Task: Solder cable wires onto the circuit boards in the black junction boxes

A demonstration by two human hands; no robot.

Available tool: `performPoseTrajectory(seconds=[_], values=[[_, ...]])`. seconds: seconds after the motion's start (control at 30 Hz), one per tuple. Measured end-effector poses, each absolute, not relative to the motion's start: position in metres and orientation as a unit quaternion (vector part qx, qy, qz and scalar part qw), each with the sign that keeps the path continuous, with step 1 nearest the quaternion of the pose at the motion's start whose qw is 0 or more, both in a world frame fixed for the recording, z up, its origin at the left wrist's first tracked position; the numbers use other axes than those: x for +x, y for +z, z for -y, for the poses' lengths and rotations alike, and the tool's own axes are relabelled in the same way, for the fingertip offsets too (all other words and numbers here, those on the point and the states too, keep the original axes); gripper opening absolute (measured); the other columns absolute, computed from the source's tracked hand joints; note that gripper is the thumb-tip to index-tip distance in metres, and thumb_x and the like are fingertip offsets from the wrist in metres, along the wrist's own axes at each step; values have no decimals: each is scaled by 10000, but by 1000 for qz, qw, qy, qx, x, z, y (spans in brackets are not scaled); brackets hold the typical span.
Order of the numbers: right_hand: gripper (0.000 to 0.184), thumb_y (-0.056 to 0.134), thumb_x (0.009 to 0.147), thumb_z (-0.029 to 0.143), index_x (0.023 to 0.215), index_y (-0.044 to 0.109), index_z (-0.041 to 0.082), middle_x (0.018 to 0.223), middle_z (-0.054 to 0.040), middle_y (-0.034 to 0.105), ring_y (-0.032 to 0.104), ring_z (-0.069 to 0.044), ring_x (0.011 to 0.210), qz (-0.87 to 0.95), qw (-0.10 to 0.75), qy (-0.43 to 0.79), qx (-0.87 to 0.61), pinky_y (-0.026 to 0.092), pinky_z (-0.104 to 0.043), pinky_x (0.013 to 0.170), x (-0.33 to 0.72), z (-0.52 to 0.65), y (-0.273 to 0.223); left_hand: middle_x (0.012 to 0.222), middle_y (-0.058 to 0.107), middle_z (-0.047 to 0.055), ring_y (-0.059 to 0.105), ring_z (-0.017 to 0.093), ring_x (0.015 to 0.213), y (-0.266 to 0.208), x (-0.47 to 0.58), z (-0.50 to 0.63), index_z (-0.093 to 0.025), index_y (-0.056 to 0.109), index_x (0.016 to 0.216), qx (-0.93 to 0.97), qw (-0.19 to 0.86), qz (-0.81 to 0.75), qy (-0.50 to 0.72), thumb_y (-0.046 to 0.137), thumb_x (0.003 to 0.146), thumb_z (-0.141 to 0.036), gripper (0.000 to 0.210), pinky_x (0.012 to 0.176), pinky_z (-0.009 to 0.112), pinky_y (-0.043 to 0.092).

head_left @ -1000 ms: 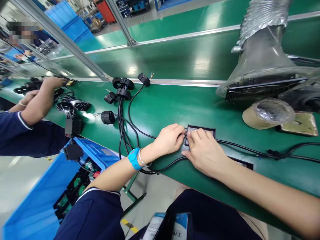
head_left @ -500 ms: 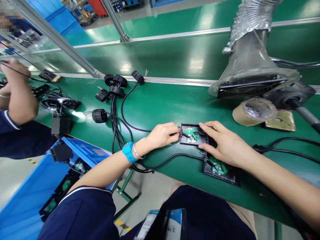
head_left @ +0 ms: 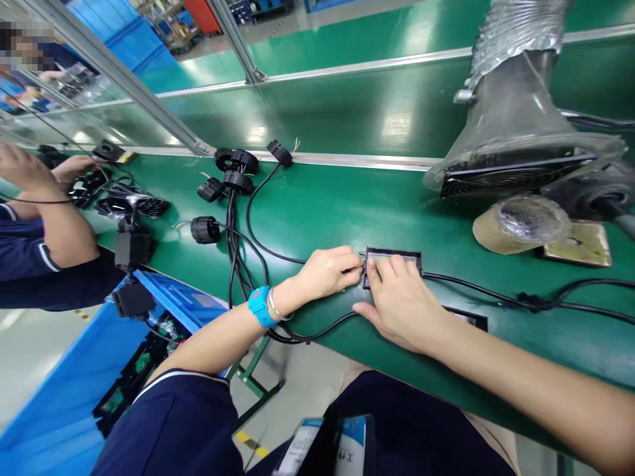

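My left hand [head_left: 330, 270] is closed in a pinch on a black cable [head_left: 284, 255] where it enters the left end of a black plastic housing [head_left: 401, 252]. Over that housing lies my right hand [head_left: 407, 307], fingers stretched across its tray and thumb apart, hiding the green circuit board inside. From the housing's right end another black cable [head_left: 464, 284] runs off to the right. A second black housing [head_left: 476, 320] sits nearer the bench edge, mostly hidden under my right hand and forearm.
Black round connectors [head_left: 237, 170] with cables cluster left of centre. A fume hood [head_left: 516, 125] hangs at right above a cardboard tube [head_left: 496, 228]. At lower left is a blue bin [head_left: 54, 390] holding boards. A co-worker's arms [head_left: 59, 211] handle cables farther left.
My right hand has moved left and now lies over the housing, covering its circuit board. My left hand keeps its pinch on the cable. The co-worker's hands have shifted.
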State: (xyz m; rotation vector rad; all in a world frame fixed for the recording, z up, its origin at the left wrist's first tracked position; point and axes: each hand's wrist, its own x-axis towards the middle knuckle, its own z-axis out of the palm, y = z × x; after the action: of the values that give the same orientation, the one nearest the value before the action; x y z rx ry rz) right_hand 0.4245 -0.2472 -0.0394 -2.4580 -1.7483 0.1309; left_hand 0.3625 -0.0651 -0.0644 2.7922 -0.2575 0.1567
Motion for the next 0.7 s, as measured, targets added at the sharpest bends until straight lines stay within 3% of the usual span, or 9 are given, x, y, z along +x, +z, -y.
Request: performPoseTrajectory(seconds=[0.1, 0.2, 0.27, 0.33, 0.43, 0.53, 0.6, 0.7], values=[[741, 441, 916, 541, 1337, 443, -70, 1208, -275, 504, 423, -357, 1062, 581, 84, 67, -807, 387, -507, 863, 427, 245, -40, 735, 624, 23, 572, 122, 663, -59, 365, 62, -163, 681, 833, 982, 160, 88, 48, 467, 919, -283, 261, 593, 221, 436], [655, 427, 917, 573, 1338, 499, 77, 1221, -191, 530, 455, -320, 1075, 593, 83, 96, -796, 424, -487, 873, 442, 261, -25, 794, 658, 40, 609, 165, 734, -42, 365, 62, -168, 697, 868, 986, 137, 91, 31, 504, 895, -265, 218, 670, 267, 489], [563, 439, 927, 540, 1348, 499, 170, 1251, -133, 531, 462, -279, 1125, 597, 112, 94, -788, 439, -451, 923, 455, 289, -9, 975, 669, 95, 620, 233, 885, -25, 361, 72, -153, 691, 1004, 994, 83, 57, 46, 501, 889, -259, 246, 797, 362, 515], [479, 468, 940, 447, 1332, 505, 175, 1274, -111, 528, 475, -233, 1165, 574, 175, 58, -798, 437, -399, 983, 465, 329, 7, 1184, 606, 162, 573, 293, 1058, -7, 355, 94, -108, 620, 1185, 994, 57, 32, 90, 497, 882, -261, 362, 922, 449, 485], [308, 519, 921, 298, 1195, 589, 175, 1131, -81, 614, 581, -177, 1036, 476, 233, -58, -846, 493, -329, 913, 465, 398, 19, 1365, 491, 198, 463, 309, 1246, 9, 348, 142, -60, 466, 1355, 977, 137, 137, 92, 578, 827, -369, 621, 1043, 452, 419], [188, 529, 869, 188, 1018, 638, 228, 990, -39, 655, 621, -176, 907, 368, 201, -170, -892, 520, -344, 839, 453, 460, 15, 1462, 366, 248, 363, 359, 1341, 8, 356, 196, -26, 378, 1405, 950, 172, 256, 46, 649, 730, -548, 896, 1077, 486, 380], [184, 496, 823, 141, 878, 637, 245, 912, -27, 657, 617, -197, 866, 300, 140, -207, -920, 519, -383, 826, 448, 498, 9, 1461, 342, 284, 355, 397, 1339, 3, 371, 227, -4, 389, 1384, 942, 169, 288, 28, 664, 689, -603, 958, 1060, 515, 382], [191, 466, 753, 111, 749, 603, 244, 833, -37, 648, 599, -235, 817, 238, 63, -217, -945, 510, -434, 802, 450, 556, 7, 1298, 529, 230, 516, 347, 1168, 1, 398, 262, -56, 524, 1235, 943, 177, 281, 31, 619, 767, -528, 671, 947, 466, 456]])
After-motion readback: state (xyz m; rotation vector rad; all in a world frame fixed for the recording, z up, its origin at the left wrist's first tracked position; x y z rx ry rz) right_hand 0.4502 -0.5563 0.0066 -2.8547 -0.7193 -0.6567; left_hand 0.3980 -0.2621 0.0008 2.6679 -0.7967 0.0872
